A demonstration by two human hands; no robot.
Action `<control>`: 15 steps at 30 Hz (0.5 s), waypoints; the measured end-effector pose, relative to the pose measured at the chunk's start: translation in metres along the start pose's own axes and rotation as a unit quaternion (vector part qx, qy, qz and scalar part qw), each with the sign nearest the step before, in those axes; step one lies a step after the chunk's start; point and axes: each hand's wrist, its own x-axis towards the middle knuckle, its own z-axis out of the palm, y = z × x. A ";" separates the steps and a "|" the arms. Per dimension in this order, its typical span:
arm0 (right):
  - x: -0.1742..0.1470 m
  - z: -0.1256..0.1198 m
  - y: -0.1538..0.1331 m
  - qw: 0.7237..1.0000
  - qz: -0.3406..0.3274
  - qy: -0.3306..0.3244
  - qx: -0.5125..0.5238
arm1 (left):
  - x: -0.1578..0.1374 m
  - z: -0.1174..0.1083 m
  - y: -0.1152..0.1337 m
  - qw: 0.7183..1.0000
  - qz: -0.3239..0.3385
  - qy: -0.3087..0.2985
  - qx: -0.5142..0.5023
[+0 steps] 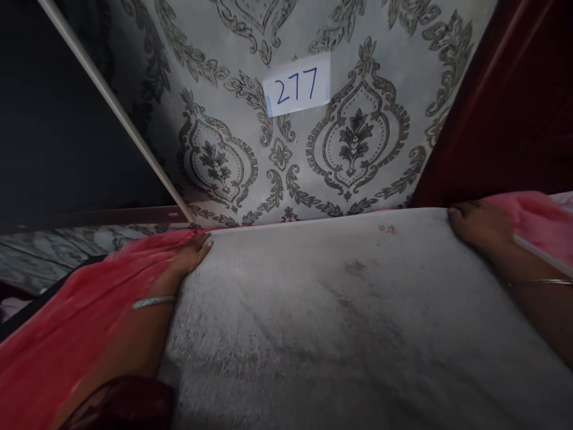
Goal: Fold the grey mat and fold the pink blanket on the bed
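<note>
Grey cloth (313, 310) spread before a patterned wall (298, 143), with pink blanket (85, 298) along both sides, under left fingers (201, 240) and right fingers (459, 214) loosely curled at its far corners, grip impossible to tell.

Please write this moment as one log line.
left hand: far left corner of grey cloth; right hand: far right corner; pink fabric: both sides

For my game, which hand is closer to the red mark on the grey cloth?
The right hand, at the far right corner. The left hand, at the far left corner, is farther across the grey cloth from the red mark.
</note>
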 end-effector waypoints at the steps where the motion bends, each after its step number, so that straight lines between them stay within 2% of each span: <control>1: -0.001 -0.003 -0.003 1.000 0.011 -0.012 0.001 | 0.000 0.000 0.000 1.000 -0.001 0.000 0.000; 4: -0.003 -0.006 -0.006 1.000 0.008 -0.011 0.006 | -0.001 0.000 0.001 1.000 0.003 0.005 0.006; 8: 0.000 0.003 -0.002 0.999 0.007 0.026 0.018 | 0.001 0.003 0.000 0.999 0.023 0.023 0.024; 12: 0.000 0.005 -0.003 0.999 0.016 0.045 0.019 | 0.001 0.005 0.002 0.999 -0.011 0.017 0.043; 15: -0.003 -0.002 -0.009 0.999 0.032 0.025 0.013 | -0.001 0.003 0.007 0.999 -0.026 -0.002 0.046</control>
